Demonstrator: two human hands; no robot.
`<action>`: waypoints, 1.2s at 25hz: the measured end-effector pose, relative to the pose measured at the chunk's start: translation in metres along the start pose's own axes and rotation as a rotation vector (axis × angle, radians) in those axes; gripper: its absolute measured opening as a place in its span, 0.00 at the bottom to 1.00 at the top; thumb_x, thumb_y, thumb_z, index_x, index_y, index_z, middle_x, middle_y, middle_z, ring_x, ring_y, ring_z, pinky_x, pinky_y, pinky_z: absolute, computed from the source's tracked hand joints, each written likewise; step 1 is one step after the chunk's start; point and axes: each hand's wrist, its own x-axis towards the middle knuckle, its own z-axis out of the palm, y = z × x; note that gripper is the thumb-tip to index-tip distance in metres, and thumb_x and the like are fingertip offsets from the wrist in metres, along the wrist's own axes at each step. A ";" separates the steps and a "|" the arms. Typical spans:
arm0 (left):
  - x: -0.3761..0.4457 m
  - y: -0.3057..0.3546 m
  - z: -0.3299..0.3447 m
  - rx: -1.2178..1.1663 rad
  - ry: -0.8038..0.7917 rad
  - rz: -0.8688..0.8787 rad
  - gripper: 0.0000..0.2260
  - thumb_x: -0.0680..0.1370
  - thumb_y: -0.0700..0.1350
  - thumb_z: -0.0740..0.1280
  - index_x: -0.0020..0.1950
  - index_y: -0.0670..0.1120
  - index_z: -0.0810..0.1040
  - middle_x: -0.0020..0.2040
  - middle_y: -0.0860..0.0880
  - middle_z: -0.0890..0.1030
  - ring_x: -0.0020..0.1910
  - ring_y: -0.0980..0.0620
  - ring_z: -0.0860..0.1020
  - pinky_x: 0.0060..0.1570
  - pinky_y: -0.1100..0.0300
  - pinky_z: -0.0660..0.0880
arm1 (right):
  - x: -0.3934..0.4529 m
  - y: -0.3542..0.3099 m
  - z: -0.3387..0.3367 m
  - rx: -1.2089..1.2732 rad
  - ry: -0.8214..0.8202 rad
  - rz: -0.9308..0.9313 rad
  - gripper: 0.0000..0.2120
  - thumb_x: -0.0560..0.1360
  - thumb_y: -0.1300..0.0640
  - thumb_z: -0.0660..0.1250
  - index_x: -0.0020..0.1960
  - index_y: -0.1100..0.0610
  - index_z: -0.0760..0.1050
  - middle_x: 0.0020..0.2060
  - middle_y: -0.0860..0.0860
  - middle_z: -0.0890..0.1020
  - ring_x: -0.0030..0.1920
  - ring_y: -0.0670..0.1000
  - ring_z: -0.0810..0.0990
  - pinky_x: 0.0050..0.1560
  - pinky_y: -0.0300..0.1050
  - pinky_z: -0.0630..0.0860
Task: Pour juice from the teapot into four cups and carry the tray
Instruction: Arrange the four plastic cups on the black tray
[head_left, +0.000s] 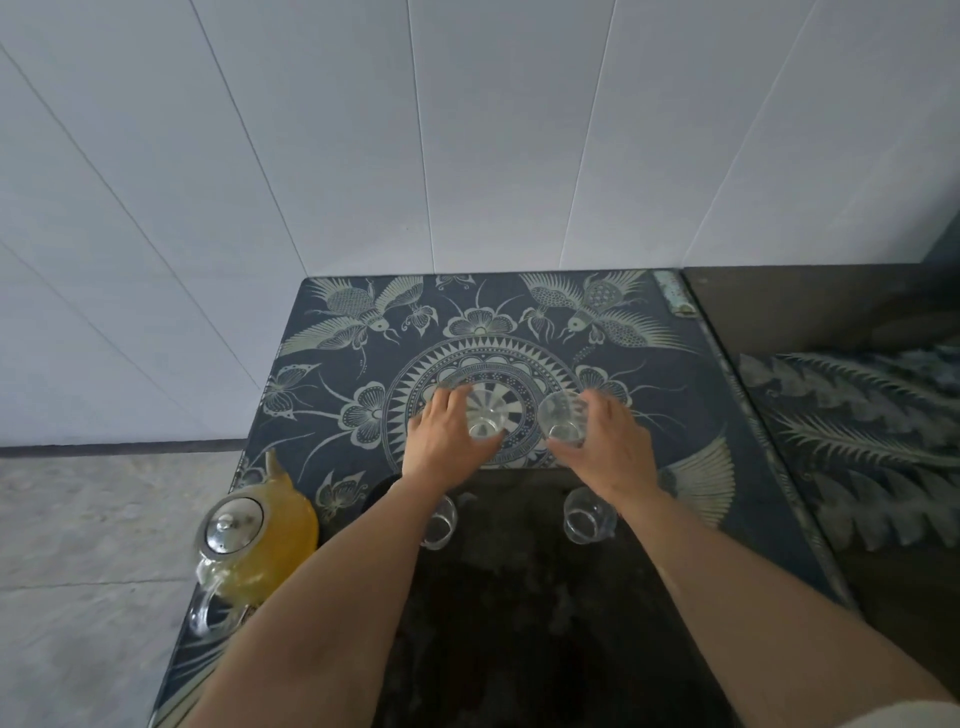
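Both bare arms reach forward, left hand and right hand curled, palms facing inward.

Clear glass cups, four in all. Yellow juice in a clear teapot with a shiny silver lid, near left. Dark, mottled tray. Navy cloth printed with pale birds, flowers, butterflies and a central mandala. White panelled wall beyond.

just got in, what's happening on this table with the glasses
A person holds a clear glass cup in each hand: left hand on one cup, right hand on another, over the patterned cloth. Two more empty cups sit on the dark tray. The teapot of juice stands untouched at left.
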 end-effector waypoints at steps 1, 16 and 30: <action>-0.008 0.001 -0.002 0.003 0.005 0.003 0.37 0.68 0.67 0.62 0.72 0.51 0.64 0.66 0.50 0.72 0.65 0.47 0.73 0.66 0.45 0.68 | -0.008 0.000 -0.004 -0.002 0.002 0.004 0.32 0.72 0.37 0.72 0.67 0.54 0.68 0.59 0.51 0.78 0.58 0.55 0.78 0.55 0.55 0.78; -0.156 0.014 0.024 0.083 0.090 -0.080 0.33 0.68 0.67 0.64 0.69 0.53 0.67 0.63 0.52 0.74 0.64 0.49 0.73 0.61 0.46 0.70 | -0.141 0.051 -0.007 0.021 -0.011 -0.043 0.34 0.69 0.37 0.74 0.68 0.55 0.71 0.59 0.51 0.80 0.59 0.54 0.80 0.54 0.52 0.78; -0.256 -0.029 0.067 0.054 -0.010 -0.287 0.36 0.68 0.64 0.67 0.72 0.51 0.67 0.64 0.52 0.73 0.64 0.49 0.73 0.60 0.47 0.70 | -0.227 0.087 0.038 0.072 -0.221 0.095 0.35 0.69 0.37 0.74 0.70 0.52 0.69 0.62 0.49 0.78 0.62 0.53 0.78 0.55 0.52 0.75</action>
